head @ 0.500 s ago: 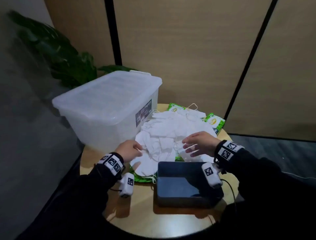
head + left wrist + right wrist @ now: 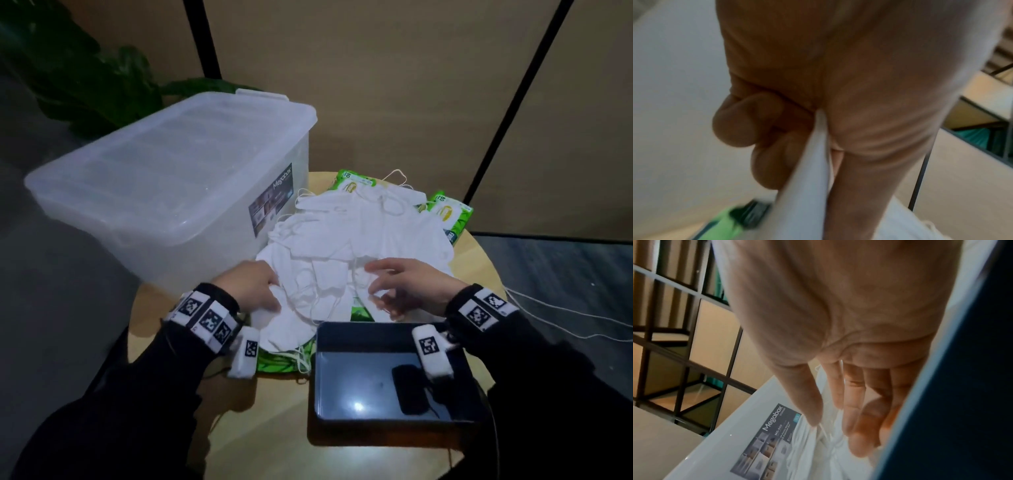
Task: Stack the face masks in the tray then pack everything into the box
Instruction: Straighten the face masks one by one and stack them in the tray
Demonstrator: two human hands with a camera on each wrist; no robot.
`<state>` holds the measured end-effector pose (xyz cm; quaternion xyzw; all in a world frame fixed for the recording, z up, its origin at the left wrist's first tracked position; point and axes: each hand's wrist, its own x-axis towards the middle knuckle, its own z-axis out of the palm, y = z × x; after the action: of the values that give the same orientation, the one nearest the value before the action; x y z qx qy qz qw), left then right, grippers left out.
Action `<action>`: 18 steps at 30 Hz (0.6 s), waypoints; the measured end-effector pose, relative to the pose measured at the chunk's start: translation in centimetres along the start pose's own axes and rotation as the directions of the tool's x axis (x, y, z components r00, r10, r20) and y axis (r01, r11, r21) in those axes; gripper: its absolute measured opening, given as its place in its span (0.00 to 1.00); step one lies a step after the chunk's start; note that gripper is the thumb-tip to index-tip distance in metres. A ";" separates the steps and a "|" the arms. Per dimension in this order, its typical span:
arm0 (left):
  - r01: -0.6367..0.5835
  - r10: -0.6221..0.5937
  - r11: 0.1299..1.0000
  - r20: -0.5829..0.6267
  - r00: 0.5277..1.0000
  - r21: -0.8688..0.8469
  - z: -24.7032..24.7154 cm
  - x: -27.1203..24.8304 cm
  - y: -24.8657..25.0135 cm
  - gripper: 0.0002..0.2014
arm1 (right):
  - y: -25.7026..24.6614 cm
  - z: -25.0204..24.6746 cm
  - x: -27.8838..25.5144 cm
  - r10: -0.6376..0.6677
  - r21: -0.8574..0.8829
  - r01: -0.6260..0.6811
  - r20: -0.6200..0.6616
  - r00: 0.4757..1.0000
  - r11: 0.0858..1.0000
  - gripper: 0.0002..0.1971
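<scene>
On the round tabletop [image 2: 479,260], the lidded Megabox storage box [image 2: 164,178] fills the far-left edge, its lid on. The dark tray [image 2: 359,377] sits empty at the near edge, so stacking is only beginning. The face masks [image 2: 349,240] lie heaped mid-table, just beyond the tray, over green packets [image 2: 448,214]. The left hand [image 2: 251,286] pinches a mask's edge; the right hand [image 2: 407,284] hovers spread, fingers relaxed. Next, I'd say: lift one mask clear of tangled ear loops into the tray. Little free room here.
</scene>
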<state>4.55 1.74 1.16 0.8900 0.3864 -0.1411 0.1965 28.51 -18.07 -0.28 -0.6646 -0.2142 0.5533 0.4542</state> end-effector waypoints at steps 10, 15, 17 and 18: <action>-0.200 0.215 0.976 -0.531 0.819 0.087 -7.3 -6.1 3.4 0.12 | -2.1 -4.9 -0.2 0.016 0.268 -0.005 -0.039 0.999 0.963 0.17; -0.440 0.258 0.767 -0.403 0.878 -0.468 -6.9 -4.6 6.0 0.12 | -1.0 -5.3 -0.4 -0.027 -0.050 0.022 -0.092 0.995 0.998 0.15; -0.414 0.315 0.672 -0.268 0.910 -0.614 -5.2 -3.0 7.1 0.13 | -1.1 -5.2 -0.8 -0.051 -0.184 0.026 -0.132 0.990 0.983 0.12; -0.384 0.340 0.660 -0.199 0.919 -0.645 -4.1 -1.9 7.2 0.15 | -1.1 -5.3 -0.9 -0.058 -0.216 0.024 -0.153 0.987 0.976 0.12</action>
<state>9.04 -2.11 7.34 0.8208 0.2317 0.0772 0.5164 33.38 -20.17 1.03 -0.7467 -0.2495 0.4630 0.4071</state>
